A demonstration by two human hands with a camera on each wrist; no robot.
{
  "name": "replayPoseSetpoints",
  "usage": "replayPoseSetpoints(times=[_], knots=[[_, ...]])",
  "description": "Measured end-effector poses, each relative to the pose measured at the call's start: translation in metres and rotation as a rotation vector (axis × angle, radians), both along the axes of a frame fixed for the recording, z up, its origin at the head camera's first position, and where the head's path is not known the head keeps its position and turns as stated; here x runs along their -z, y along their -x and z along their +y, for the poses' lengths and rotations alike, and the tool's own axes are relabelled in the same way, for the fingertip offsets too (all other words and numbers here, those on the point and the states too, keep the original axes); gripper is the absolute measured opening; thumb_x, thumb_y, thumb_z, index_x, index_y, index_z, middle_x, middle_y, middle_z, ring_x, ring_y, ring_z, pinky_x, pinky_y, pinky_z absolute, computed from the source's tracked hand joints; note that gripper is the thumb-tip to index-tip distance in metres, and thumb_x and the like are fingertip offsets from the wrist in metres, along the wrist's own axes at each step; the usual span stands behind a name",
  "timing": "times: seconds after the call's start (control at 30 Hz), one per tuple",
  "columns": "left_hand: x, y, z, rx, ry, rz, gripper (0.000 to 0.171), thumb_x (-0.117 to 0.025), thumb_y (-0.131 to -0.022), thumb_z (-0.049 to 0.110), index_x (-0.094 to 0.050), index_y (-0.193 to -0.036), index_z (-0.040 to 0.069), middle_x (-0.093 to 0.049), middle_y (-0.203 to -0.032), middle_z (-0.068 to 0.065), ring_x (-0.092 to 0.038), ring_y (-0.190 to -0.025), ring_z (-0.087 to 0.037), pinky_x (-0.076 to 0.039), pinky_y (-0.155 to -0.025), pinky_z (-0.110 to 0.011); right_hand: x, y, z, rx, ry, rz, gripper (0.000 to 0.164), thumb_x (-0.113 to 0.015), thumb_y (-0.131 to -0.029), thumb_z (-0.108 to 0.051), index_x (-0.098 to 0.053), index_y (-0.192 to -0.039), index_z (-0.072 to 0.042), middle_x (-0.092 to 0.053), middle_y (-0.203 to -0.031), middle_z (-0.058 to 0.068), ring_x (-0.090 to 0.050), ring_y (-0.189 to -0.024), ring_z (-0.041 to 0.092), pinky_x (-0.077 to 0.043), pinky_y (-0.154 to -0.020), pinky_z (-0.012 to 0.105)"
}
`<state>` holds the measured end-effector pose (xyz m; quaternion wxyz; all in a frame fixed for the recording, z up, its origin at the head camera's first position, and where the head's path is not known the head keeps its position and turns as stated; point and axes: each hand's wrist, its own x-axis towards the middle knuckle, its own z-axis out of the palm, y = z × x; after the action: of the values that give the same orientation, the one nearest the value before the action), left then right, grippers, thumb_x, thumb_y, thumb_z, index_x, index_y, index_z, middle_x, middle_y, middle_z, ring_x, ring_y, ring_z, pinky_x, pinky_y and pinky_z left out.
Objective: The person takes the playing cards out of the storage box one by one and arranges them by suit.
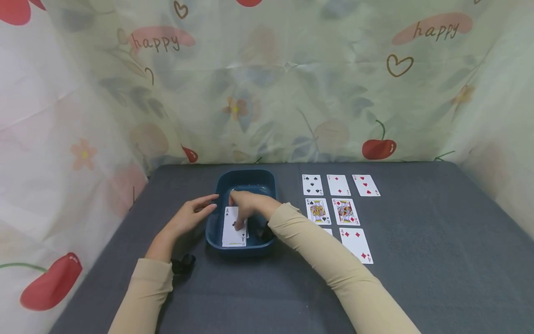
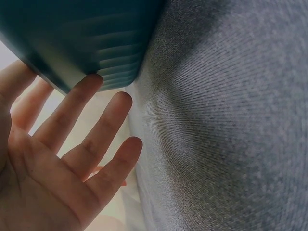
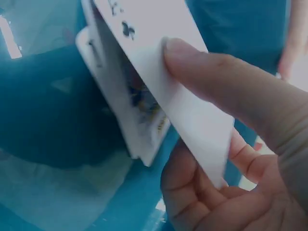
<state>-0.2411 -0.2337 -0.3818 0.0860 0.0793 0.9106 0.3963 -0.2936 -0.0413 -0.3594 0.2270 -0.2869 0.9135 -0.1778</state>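
A blue plastic basin (image 1: 242, 250) stands on the dark cloth, with a small pile of playing cards inside. My right hand (image 1: 249, 204) reaches in and pinches the top card, an ace of clubs (image 1: 230, 234). In the right wrist view, the thumb (image 3: 192, 62) presses its face and curled fingers lie behind it. That card is lifted at an angle over other cards (image 3: 113, 96), one of them a face card. My left hand (image 1: 189, 215) is at the basin's left side, fingers extended and spread, fingertips at the rim, holding nothing.
Right of the basin lie face-up cards in rows: spades (image 1: 312, 185), a two of diamonds (image 1: 338, 185), hearts (image 1: 366, 185), two kings (image 1: 318, 211) and a four of diamonds (image 1: 356, 245). My right sleeve partly covers another card. A printed curtain (image 1: 283, 116) hangs behind the table.
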Motion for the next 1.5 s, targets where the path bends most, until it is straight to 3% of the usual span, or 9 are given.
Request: replayPoseSetpoints(times=[0.33,0.53,0.77,0.97,1.2,1.5], knots=[[0.001,0.001,0.0,0.004,-0.008,0.007,0.055,-0.046,-0.096,0.043,-0.039,-0.143,0.015,-0.039,-0.146,-0.021,-0.042,-0.13,-0.041,-0.038,-0.103,-0.056,-0.022,0.001,0.015,0.047,0.191,0.0,0.038,-0.071,-0.08,-0.009,-0.048,-0.11,-0.009,-0.058,-0.11,0.01,-0.057,-0.089,0.017,-0.05,-0.068,0.022],[0.0,0.0,0.0,-0.001,-0.009,0.014,0.053,-0.047,-0.096,0.042,-0.041,-0.142,0.015,-0.042,-0.143,-0.021,-0.044,-0.129,-0.04,-0.038,-0.104,-0.055,-0.034,0.006,0.035,0.079,0.336,-0.042,0.037,-0.067,-0.083,-0.007,-0.047,-0.114,-0.004,-0.066,-0.111,0.016,-0.066,-0.095,0.021,-0.054,-0.071,0.024],[0.001,0.0,0.002,-0.019,0.0,0.02,0.05,-0.048,-0.097,0.037,-0.042,-0.141,0.016,-0.043,-0.144,-0.019,-0.045,-0.129,-0.038,-0.038,-0.104,-0.054,-0.044,0.013,0.072,0.156,0.51,-0.033,0.033,-0.068,-0.083,-0.009,-0.046,-0.106,-0.003,-0.07,-0.095,0.019,-0.061,-0.068,0.011,-0.05,-0.063,0.022],[0.001,-0.001,0.003,-0.022,-0.008,0.013,0.049,-0.048,-0.097,0.036,-0.041,-0.142,0.017,-0.042,-0.145,-0.018,-0.044,-0.13,-0.038,-0.037,-0.105,-0.055,-0.043,0.018,0.116,0.276,0.613,-0.025,0.035,-0.069,-0.082,-0.011,-0.044,-0.105,-0.004,-0.068,-0.081,0.01,-0.057,-0.064,0.01,-0.051,-0.063,0.024],[0.001,-0.002,0.003,0.0,-0.006,0.032,0.05,-0.048,-0.097,0.036,-0.041,-0.142,0.015,-0.04,-0.146,-0.018,-0.044,-0.13,-0.038,-0.039,-0.103,-0.054,-0.037,0.017,0.175,0.376,0.656,0.007,0.033,-0.065,-0.086,-0.015,-0.045,-0.108,-0.001,-0.058,-0.061,-0.01,-0.052,-0.056,0.007,-0.046,-0.06,0.024],[-0.001,-0.003,0.003,-0.01,0.008,0.025,0.049,-0.048,-0.097,0.036,-0.041,-0.142,0.016,-0.039,-0.146,-0.018,-0.043,-0.13,-0.038,-0.037,-0.104,-0.055,-0.026,0.015,0.246,0.563,0.6,0.133,0.034,-0.059,-0.091,-0.022,-0.05,-0.114,0.001,-0.066,-0.08,-0.008,-0.054,-0.066,0.001,-0.046,-0.062,0.021]])
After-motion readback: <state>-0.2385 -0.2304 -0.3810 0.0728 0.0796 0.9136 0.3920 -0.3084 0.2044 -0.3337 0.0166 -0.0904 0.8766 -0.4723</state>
